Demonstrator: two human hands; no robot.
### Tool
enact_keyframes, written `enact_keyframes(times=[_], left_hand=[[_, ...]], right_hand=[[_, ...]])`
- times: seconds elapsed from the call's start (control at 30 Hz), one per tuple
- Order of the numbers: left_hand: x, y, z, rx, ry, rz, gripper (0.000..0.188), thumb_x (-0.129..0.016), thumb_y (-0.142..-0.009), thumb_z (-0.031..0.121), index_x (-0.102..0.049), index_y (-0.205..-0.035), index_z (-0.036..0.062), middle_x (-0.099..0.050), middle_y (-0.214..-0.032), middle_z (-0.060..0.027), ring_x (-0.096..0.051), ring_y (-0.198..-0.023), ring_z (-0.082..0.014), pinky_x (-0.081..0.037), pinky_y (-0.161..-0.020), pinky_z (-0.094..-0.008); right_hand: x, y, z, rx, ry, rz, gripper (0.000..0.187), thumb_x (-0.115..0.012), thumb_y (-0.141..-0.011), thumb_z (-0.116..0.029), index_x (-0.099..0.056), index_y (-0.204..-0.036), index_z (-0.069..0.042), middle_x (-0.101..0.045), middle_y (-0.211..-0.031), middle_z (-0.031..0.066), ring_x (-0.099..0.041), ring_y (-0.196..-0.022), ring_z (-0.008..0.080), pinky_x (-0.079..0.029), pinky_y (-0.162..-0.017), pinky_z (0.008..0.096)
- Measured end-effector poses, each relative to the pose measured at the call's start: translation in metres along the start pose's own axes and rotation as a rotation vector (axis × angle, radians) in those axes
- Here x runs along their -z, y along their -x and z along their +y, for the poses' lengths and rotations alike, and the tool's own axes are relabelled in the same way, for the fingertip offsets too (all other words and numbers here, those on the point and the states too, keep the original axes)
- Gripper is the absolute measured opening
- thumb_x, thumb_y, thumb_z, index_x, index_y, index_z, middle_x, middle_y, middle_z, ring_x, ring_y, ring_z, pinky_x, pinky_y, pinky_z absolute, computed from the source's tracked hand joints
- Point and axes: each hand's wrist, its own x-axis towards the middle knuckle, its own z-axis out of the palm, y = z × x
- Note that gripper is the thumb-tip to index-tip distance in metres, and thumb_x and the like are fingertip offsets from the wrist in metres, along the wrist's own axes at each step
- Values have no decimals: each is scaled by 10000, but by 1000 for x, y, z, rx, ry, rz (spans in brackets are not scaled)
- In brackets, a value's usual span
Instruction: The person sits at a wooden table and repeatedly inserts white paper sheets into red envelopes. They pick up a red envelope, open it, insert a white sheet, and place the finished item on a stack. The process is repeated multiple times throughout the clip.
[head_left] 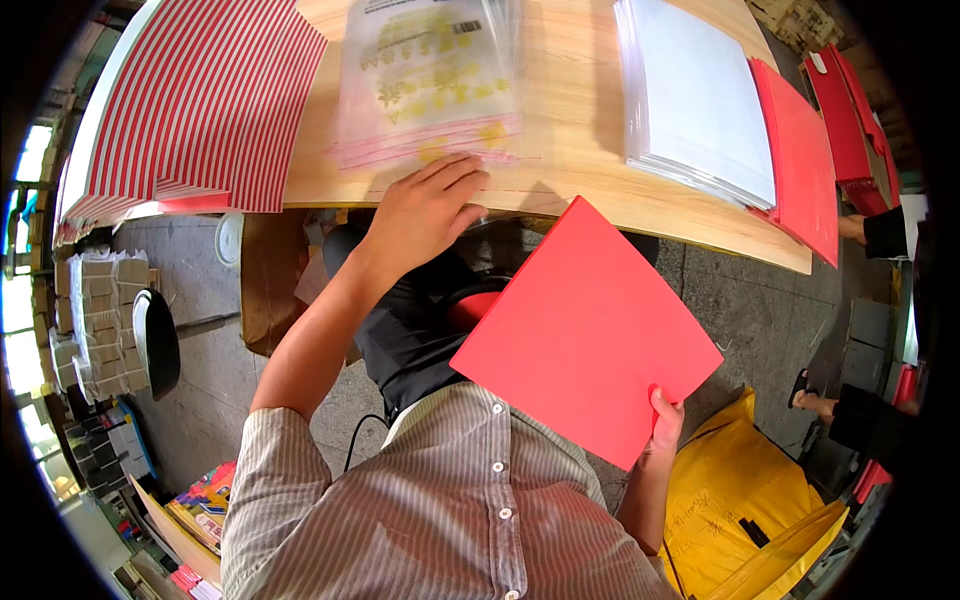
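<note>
Right hand: fingers closed on the lower corner of one red sheet, held above the lap, off the table.
Left hand: open, flat, fingertips on the clear bags at the table edge.
Far stacks: one striped, one white, one red.

Red-and-white striped sheets and a white stack lie on the wooden table; a yellow bag sits below.

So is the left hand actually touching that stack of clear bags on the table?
Touching: the head view shows the left hand with its fingers laid on the clear bags.
</note>
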Motion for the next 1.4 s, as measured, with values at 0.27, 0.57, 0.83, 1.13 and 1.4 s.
enact_keyframes(times=[0.27,0.57,0.83,1.13,1.4], left_hand=[[5,0,0,66,173,-47,286,-695,-850,106,-663,-1131,63,-645,-1233,-96,-601,-1171,-281,-515,-946,-389],[5,-3,-10,44,175,-37,179,-659,-852,40,-681,-1027,11,-673,-1089,-119,-631,-1038,-304,-520,-877,-391],[13,-5,-11,147,218,-67,150,-702,-843,86,-698,-977,20,-638,-936,-97,-621,-922,-288,-518,-789,-354],[13,-5,-11,176,265,-90,155,-685,-856,86,-692,-998,24,-626,-922,-110,-640,-860,-266,-536,-740,-347],[12,-6,-13,171,221,-84,130,-675,-857,85,-683,-973,27,-627,-901,-111,-638,-824,-283,-529,-711,-351]], right_hand=[[-12,-1,-5,-44,42,-21,471,-730,-803,-54,-585,-1249,-12,-656,-1158,105,-649,-1040,246,-525,-906,374],[-27,-4,-4,-67,79,-67,447,-698,-826,-42,-562,-1251,-16,-651,-1142,117,-660,-1022,258,-551,-892,399],[-47,0,-12,-94,59,-92,501,-729,-807,-28,-562,-1279,-9,-649,-1178,106,-644,-1055,238,-514,-918,371],[-36,-11,-7,-145,78,-150,514,-711,-812,-4,-544,-1299,-2,-633,-1220,113,-636,-1083,242,-508,-937,376],[-45,-15,-8,-149,71,-135,525,-709,-808,7,-539,-1305,-16,-633,-1217,110,-631,-1089,243,-497,-949,385]])
